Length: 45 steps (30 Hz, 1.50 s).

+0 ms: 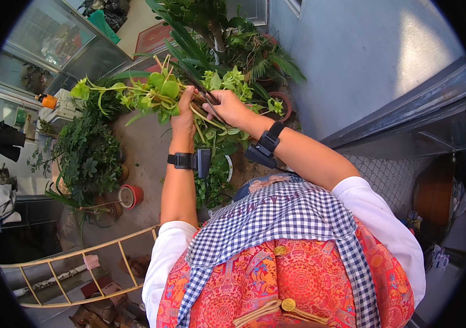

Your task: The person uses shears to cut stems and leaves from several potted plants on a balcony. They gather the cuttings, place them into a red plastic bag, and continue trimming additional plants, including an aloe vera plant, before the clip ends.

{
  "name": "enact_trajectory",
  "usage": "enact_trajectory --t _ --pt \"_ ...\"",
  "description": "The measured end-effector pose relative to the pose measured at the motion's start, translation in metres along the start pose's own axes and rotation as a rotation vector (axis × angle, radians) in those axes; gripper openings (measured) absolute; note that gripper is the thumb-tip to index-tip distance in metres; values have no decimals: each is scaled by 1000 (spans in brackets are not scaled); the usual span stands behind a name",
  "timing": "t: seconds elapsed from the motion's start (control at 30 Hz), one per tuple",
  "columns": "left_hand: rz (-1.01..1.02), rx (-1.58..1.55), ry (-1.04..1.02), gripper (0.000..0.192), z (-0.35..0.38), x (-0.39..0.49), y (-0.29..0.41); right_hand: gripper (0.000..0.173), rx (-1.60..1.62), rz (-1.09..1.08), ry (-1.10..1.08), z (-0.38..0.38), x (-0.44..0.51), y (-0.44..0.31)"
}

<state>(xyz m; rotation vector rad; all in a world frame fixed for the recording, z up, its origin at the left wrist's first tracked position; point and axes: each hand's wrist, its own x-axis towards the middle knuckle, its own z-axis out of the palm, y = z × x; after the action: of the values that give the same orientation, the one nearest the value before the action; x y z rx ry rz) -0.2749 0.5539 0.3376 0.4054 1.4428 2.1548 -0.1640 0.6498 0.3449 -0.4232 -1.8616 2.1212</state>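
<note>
My left hand is closed around a bunch of green leafy stems, their leaves spreading to the left and their pale stalks crossing between my hands. In my right hand is a pair of dark scissors, pointing up and left over the stems. The fingers partly hide the handles, and I cannot tell whether the blades touch a stem. More light-green foliage is just beyond my right hand. Below my wrists grows a low leafy plant, in a pot with a white rim.
A bushy potted plant and a red pot stand on the left of the concrete floor. Larger potted plants crowd the far side, near a terracotta pot. A ladder is at lower left; a metal door frame is at right.
</note>
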Motion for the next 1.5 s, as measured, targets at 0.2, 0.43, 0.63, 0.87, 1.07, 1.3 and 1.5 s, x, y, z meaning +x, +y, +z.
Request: enact_trajectory --t 0.2,0.43,0.63,0.87,1.07,1.3,1.5 --pt "7 19 318 26 -48 -2 -15 20 -43 -41 82 -17 -22 47" --pt "-20 131 275 18 -46 -19 -72 23 137 259 415 -82 -57 99" --pt "169 940 -193 24 35 -16 -143 42 101 30 371 -119 -63 103" --pt "-606 -5 -280 31 168 21 -177 74 201 230 201 -214 -53 91" --pt "-670 348 -661 54 238 60 -189 60 -38 284 402 -296 -30 112" --pt "-479 409 -1053 51 245 173 -216 50 128 295 662 -361 9 119" --pt "-237 936 -249 61 217 322 -279 50 158 265 726 -391 48 113"
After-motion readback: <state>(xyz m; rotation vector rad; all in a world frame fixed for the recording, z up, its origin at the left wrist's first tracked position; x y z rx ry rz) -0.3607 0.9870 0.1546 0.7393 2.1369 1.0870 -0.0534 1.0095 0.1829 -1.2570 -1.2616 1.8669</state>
